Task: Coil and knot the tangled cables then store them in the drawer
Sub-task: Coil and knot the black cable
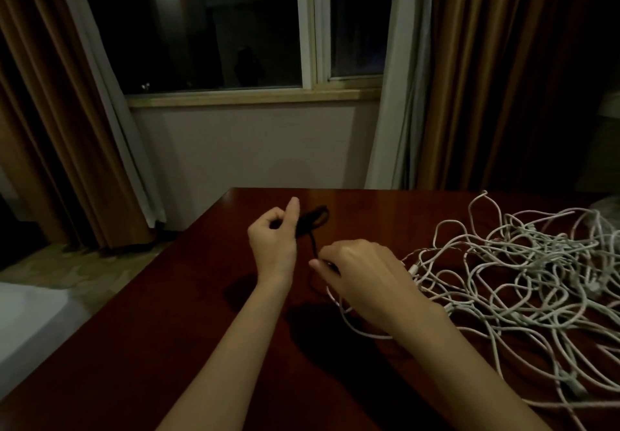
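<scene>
With the black cable (313, 221) looped above the wooden table (188, 313), pinched by the left hand (273, 241) and its tail by the right hand (360, 276), the loops could be sprung or snagged in the white cable tangle (523, 283) alongside.

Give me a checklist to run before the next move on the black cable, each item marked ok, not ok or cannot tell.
1. Left hand grips the looped black cable: ok, the loops stick out beside its fingers.
2. Right hand holds the cable's free end: ok, its fingertips pinch the dark strand running down from the loops.
3. Knot tied round the coil: cannot tell, too dark and small.
4. Black cable free of the white cable tangle: cannot tell, the right hand covers where they meet.
5. Bare table to work on: ok, in front of the left forearm.
6. Drawer ready: cannot tell, none in view.
</scene>
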The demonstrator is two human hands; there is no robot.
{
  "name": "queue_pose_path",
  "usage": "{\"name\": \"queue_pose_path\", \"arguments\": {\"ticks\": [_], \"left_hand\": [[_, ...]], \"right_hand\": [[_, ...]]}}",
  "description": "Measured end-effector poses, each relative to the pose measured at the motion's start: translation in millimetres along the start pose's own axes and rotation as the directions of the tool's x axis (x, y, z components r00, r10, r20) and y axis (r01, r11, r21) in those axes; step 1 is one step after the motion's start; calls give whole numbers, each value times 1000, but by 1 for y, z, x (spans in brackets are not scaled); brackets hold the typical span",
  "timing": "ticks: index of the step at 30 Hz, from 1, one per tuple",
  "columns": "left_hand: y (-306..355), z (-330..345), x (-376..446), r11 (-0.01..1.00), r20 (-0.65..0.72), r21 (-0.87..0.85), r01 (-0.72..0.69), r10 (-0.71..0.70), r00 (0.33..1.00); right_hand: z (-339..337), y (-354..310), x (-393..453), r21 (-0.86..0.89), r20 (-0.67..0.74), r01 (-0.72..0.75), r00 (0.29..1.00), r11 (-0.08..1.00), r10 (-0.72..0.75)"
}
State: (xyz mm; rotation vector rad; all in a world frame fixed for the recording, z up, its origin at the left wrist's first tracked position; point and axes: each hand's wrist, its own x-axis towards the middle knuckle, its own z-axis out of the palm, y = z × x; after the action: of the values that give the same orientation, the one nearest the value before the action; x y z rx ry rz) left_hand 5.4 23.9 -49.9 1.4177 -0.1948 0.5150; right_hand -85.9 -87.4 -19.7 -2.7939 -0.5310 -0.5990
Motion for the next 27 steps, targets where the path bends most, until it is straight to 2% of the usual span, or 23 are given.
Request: {"name": "queue_pose_path", "arguments": {"ticks": [2, 4, 7, 10, 13, 15, 18, 20, 22, 25, 27], "left_hand": [[-1, 1, -5, 945, 76, 230, -232, 221, 972], [-2, 1, -8, 861, 189, 320, -395, 351, 917], [-6, 5, -12, 809, 348, 304, -503, 397, 849], [-6, 10, -16, 826, 434, 249, -506, 372, 820], [-2, 10, -17, 913, 450, 157, -377, 273, 850], [1, 12, -18, 953, 485, 101, -286, 204, 851], [10, 18, -23, 993, 492, -10, -120, 109, 864], [14, 20, -26, 997, 468, -75, 19, 18, 884], [18, 21, -28, 976, 425, -100, 195, -136, 895], [22, 24, -29, 857, 342, -185, 480, -402, 849], [22, 25, -28, 775, 292, -271, 571, -499, 816]], "right_hand": [[1, -3, 0, 65, 8, 82, 997, 994, -83], [0, 4, 0, 98, -19, 97, 995, 990, -96], [-8, 19, -3, 194, -93, 61, 995, 979, -43], [-13, 31, -5, 462, -140, -49, 982, 886, 128], [-12, 37, -3, 689, -106, -128, 956, 714, 275], [-14, 42, -2, 798, -35, -175, 942, 577, 333], [-13, 44, -3, 925, 146, -237, 943, 298, 297], [-8, 40, -3, 960, 166, -229, 930, 161, 328], [-1, 33, -2, 970, 104, -183, 909, 162, 404], [10, 24, 0, 948, -40, -113, 885, 296, 465], [13, 21, -1, 909, -94, -111, 884, 401, 457]]}}
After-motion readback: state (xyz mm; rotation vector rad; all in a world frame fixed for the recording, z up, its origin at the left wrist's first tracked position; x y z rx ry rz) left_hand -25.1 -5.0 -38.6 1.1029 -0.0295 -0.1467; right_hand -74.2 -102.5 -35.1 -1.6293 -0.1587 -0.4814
